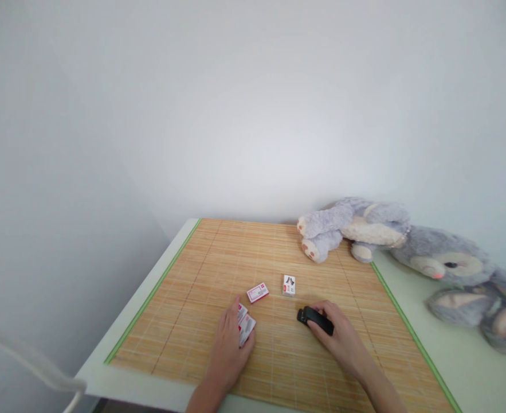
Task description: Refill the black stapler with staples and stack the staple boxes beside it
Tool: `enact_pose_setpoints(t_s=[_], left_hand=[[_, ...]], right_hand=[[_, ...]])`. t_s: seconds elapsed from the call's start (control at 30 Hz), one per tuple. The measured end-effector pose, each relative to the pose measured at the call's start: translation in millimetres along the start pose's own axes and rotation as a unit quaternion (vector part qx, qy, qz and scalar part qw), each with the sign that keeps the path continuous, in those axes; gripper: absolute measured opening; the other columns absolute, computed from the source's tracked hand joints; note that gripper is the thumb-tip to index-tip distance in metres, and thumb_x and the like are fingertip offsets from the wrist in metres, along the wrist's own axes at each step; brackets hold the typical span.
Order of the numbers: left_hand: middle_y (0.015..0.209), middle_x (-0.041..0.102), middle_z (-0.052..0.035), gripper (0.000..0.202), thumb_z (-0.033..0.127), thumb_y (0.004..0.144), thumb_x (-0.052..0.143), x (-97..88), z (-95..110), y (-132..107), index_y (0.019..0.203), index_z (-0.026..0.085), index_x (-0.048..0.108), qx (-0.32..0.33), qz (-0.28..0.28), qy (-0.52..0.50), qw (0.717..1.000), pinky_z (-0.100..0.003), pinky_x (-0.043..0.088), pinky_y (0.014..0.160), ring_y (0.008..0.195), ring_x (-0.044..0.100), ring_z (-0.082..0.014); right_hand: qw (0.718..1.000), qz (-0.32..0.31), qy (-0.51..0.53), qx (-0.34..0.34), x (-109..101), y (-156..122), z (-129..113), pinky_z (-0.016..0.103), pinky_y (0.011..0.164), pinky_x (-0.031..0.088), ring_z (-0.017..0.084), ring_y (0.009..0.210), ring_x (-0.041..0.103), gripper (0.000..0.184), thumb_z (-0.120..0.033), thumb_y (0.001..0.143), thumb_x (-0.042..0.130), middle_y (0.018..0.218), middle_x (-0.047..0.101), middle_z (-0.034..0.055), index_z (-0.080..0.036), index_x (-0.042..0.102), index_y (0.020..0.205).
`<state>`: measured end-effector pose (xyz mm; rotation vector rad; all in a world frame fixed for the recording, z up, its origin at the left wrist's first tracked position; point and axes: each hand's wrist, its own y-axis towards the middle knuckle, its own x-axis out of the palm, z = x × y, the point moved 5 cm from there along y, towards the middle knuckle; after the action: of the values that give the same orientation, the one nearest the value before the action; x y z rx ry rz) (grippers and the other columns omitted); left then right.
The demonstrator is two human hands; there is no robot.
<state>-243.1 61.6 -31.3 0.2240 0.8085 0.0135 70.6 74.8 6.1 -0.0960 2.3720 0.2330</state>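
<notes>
Left hand (pixel 229 350) resting flat on small red-white boxes (pixel 246 326), fingers loosely over them, not clenched. Right hand (pixel 337 335) wrapped round black stapler (pixel 315 319) on bamboo mat (pixel 192 298), mid-table. Two more boxes (pixel 258 292) just beyond, w/ plush rabbit (pixel 407 246) behind. Risk: stapler sliding on slick mat, or boxes knocked & staples spilled.

Mat (pixel 201 321): woven bamboo slats, matt, ribbed, green cloth edging. Table (pixel 471 355): smooth, pale green, matt. Stapler (pixel 315 319) under right hand (pixel 342 338): black plastic, slight sheen. Boxes (pixel 246 328) by left hand (pixel 227 350), plus box (pixel 257 292) and box (pixel 289 284): printed card, smooth. Plush rabbit (pixel 407 246): grey fuzzy cloth. Wall matt white.
</notes>
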Motion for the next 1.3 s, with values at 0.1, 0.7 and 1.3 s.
enact_pose_setpoints(t_s=[0.1, 0.7, 1.3], left_hand=[[0.154, 0.050, -0.0113, 0.076, 0.027, 0.096, 0.053, -3.9, 3, 11, 0.164, 0.025, 0.020, 0.021, -0.024, 0.013, 0.999, -0.048, 0.040, 0.117, 0.138, 0.049, -0.0268], [0.160, 0.046, -0.0034, 0.063, 0.029, 0.099, 0.053, 6.3, 18, 36, 0.160, 0.033, 0.035, 0.099, -0.080, 0.096, 0.987, -0.048, 0.036, 0.117, 0.140, 0.042, -0.0270], [0.155, 0.050, -0.0097, 0.060, 0.031, 0.103, 0.051, 16.2, 22, -6, 0.161, 0.029, 0.034, 0.050, 0.054, 0.173, 0.982, -0.046, 0.042, 0.110, 0.135, 0.049, -0.0279]], right_hand=[[0.999, 0.037, -0.010, 0.035, -8, 4, 19, 0.042, 0.092, 0.054, 0.026, 0.103, 0.066, 0.032, -0.047, 0.094, 0.059, 0.113, 0.071, 0.0071, -0.026, 0.066, 0.117], [1.000, -0.016, 0.023, -0.006, 14, 88, 26, 0.047, 0.111, 0.045, 0.027, 0.122, 0.061, 0.057, -0.043, 0.091, 0.065, 0.133, 0.066, 0.0091, -0.025, 0.057, 0.145], [0.986, -0.129, 0.080, -0.064, 78, 80, -66, 0.035, 0.097, 0.051, 0.023, 0.104, 0.066, 0.030, -0.028, 0.086, 0.074, 0.111, 0.072, 0.0041, -0.030, 0.075, 0.116]])
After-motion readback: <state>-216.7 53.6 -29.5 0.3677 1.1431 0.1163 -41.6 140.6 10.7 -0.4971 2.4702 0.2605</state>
